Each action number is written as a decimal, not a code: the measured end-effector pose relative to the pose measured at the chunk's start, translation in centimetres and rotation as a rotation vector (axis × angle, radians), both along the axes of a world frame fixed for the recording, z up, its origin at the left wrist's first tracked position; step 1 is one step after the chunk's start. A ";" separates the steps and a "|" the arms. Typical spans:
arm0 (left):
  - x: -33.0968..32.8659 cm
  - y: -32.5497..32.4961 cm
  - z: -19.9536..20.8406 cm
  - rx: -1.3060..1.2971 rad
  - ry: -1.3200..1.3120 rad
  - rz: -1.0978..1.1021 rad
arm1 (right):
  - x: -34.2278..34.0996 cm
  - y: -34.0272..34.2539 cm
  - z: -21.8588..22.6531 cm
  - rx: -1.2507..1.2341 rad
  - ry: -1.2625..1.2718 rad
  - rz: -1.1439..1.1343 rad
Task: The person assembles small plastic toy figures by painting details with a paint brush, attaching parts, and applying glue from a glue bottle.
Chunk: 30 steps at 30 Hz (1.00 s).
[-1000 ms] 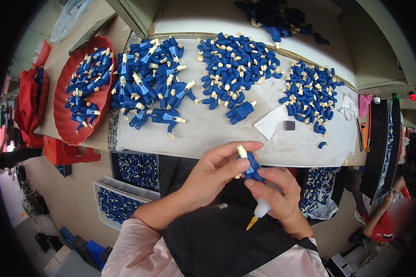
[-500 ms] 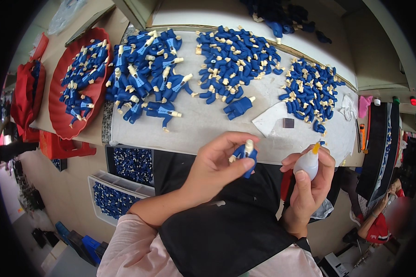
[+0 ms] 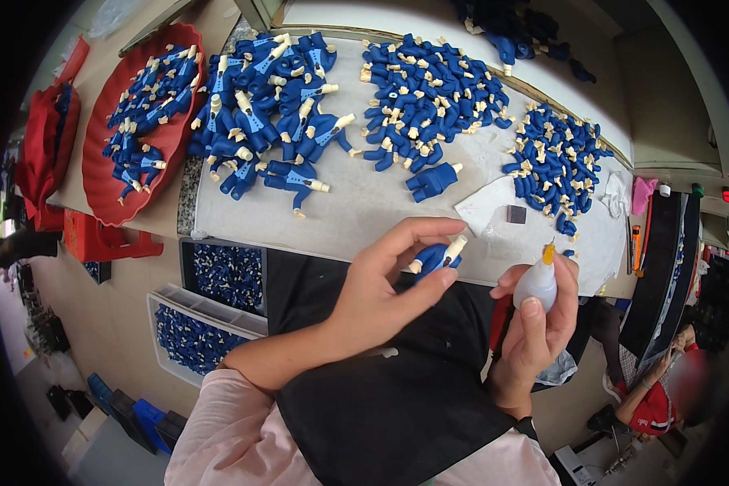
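My left hand (image 3: 373,283) pinches a small blue figurine body (image 3: 434,257) between thumb and fingers, above the table's front edge. Its cream neck peg tilts up to the right, and a cream hand shows at its left side. My right hand (image 3: 543,332) is wrapped round a white squeeze bottle (image 3: 536,285). The bottle stands upright with its yellow nozzle (image 3: 548,254) and thin tip pointing up, apart from the figurine. Just past the nozzle a small blue arm piece (image 3: 569,253) lies on the table. Farther back lies a lone armless blue body (image 3: 433,182).
Blue bodies with arms (image 3: 259,121) are heaped at left, beside a red scalloped tray (image 3: 97,174). Two piles of blue arm pieces (image 3: 437,89) spread across the white-covered table (image 3: 364,215). A dark block (image 3: 516,215) lies near the right pile. Bins of blue parts (image 3: 206,332) stand below left.
My left hand has turned the figurine so its neck leans farther right. The right hand keeps the bottle upright nearly in place. The whole view has shifted slightly.
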<state>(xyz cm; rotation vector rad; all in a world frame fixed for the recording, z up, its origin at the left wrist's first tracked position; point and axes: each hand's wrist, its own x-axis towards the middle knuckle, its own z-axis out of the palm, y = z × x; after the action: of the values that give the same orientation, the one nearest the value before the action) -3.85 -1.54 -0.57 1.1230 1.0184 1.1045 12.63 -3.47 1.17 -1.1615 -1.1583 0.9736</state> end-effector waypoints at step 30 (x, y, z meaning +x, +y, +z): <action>0.0 0.0 -0.4 0.044 0.104 0.015 | 0.3 0.0 -0.6 0.162 0.221 -0.243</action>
<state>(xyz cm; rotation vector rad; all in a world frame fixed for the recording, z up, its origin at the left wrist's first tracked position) -3.80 -1.55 -0.96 1.2201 1.0901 1.0941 12.90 -3.51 0.54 -1.0105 -0.8792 0.7846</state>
